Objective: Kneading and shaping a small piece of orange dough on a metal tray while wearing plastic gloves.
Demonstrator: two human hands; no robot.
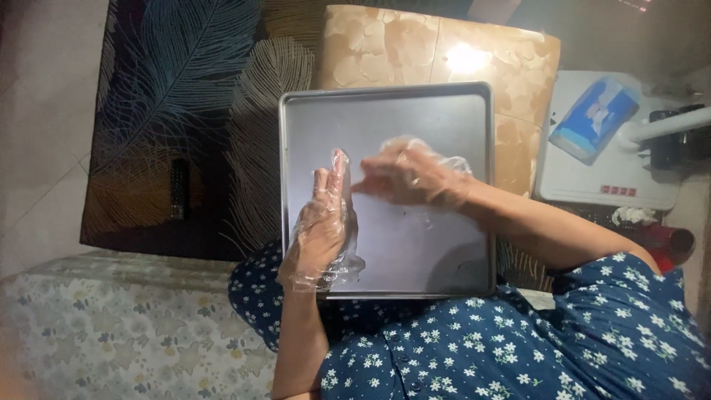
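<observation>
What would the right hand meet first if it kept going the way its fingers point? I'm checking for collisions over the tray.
The right hand points at the left hand; its fingertips look almost touching it already, above the metal tray.

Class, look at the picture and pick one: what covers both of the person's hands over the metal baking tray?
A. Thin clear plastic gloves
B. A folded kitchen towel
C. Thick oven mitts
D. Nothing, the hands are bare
A: crinkled see-through plastic wraps the left hand and the right hand, both held over the baking tray.
</observation>
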